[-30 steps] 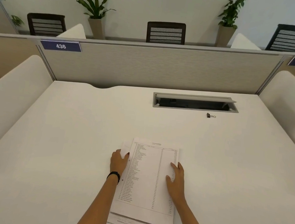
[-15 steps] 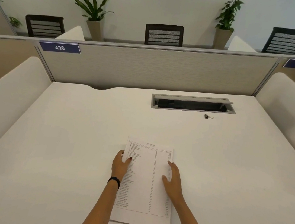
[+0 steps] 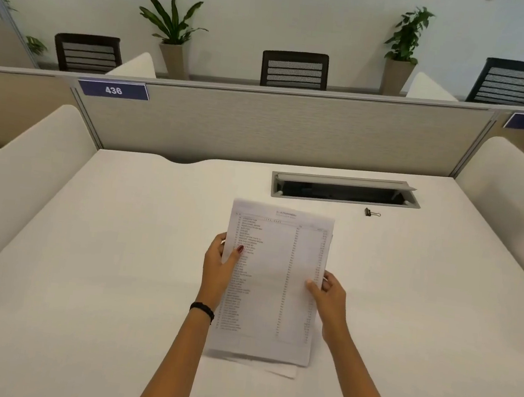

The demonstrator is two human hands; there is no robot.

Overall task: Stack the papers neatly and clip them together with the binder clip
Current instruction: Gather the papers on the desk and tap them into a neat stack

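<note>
Two hands hold the papers (image 3: 272,284) by the long sides. The left hand (image 3: 218,268) closes on the left edge, the thumb on the printed face and the other fingers behind the sheets. The right hand (image 3: 328,295) pinches the right edge a little lower, the thumb also on the front. The papers stand tilted, the top away from the person and the bottom edge resting on the desk (image 3: 82,275), near the middle of its front half. One more sheet (image 3: 283,371) shows under the bottom edge and is not in line with the others, so I judge that the stack is not yet even.

The binder clip (image 3: 371,213) lies alone near the back edge of the desk, just in front of the right end of the cable slot (image 3: 344,191), well apart from the papers and from both hands.

The sheets are thin, light and soft; they probably bend and slide on each other easily. I think it is best to keep them loosely by both long sides and tap the bottom edge on the desk. The clip is small and its spring is likely stiff, so it should be taken by the two wire handles.
</note>
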